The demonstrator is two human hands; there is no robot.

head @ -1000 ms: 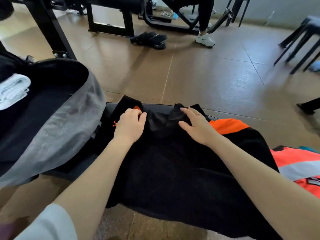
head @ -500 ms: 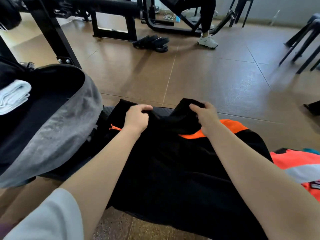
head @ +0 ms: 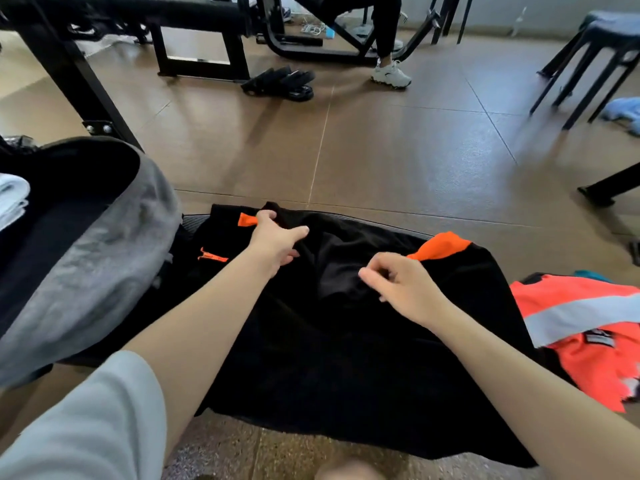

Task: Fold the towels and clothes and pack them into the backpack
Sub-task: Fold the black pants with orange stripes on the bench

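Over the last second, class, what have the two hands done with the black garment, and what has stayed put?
The right hand has drawn back toward the person, pinching a fold of the black garment. The left hand, earlier pressed flat, now grips the far edge beside the orange patch. The backpack, white towel and orange vest have not moved.

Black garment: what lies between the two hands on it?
In the head view, only a rumpled fold of the black garment lies between the left hand and the right hand; nothing else sits there.
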